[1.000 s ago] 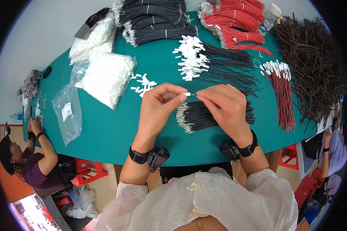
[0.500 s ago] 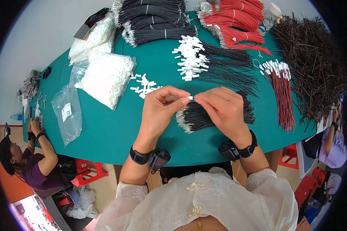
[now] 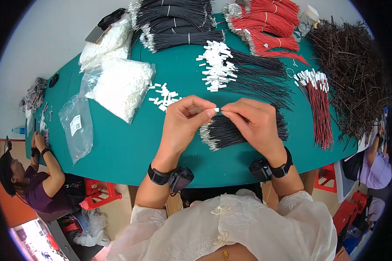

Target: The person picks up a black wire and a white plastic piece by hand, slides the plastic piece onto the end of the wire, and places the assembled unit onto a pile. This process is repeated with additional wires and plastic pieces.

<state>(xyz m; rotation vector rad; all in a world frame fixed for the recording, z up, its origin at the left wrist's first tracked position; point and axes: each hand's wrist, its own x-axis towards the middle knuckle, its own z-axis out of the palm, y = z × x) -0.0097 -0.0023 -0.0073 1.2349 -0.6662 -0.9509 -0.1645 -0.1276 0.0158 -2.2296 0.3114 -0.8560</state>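
Note:
Above the green table my left hand point(image 3: 185, 119) pinches a small white plastic connector housing point(image 3: 217, 110) between thumb and forefinger. Facing it, my right hand point(image 3: 253, 124) is closed at the fingertips, with what looks like the tip of a thin black wire point(image 3: 222, 110) just showing. The two hands' fingertips are almost touching, so I cannot tell whether the wire sits inside the housing. Beneath them lies a bundle of black wires point(image 3: 224, 132), silver terminals to the left. Loose white housings point(image 3: 164, 96) are scattered beside my left hand.
Black wires with white housings point(image 3: 217, 65) lie ahead, red ones point(image 3: 315, 104) to the right. Behind are black bundles point(image 3: 178, 39) and red bundles point(image 3: 265, 26). Bags of housings point(image 3: 122, 87) and an empty bag point(image 3: 76, 128) lie left; a dark tangled pile point(image 3: 353, 74) right. A co-worker point(image 3: 35, 182) sits left.
Both hands hold nearly the same pose. The whole scene has shifted very slightly to the right in view; nothing has visibly been let go or picked up.

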